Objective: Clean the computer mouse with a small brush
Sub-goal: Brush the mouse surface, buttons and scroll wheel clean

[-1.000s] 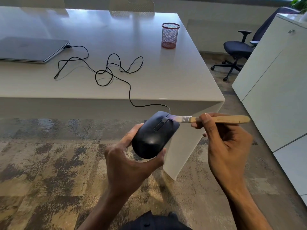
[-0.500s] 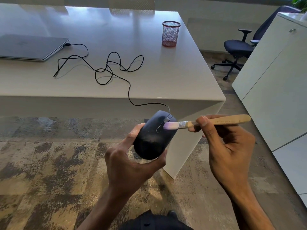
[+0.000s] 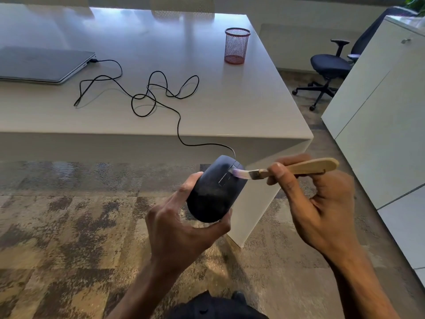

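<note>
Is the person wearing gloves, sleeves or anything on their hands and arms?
No. The left hand and right hand are both bare, with no gloves, rings, watch or bands visible. Both forearms are uncovered all the way to the picture's bottom edge, so no sleeves show.

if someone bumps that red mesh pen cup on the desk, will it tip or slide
The red mesh cup looks empty and thin-walled, so probably light and apt to slide on the smooth desk. It is taller than wide, so a high bump could tip it, and then it would likely roll.
</note>
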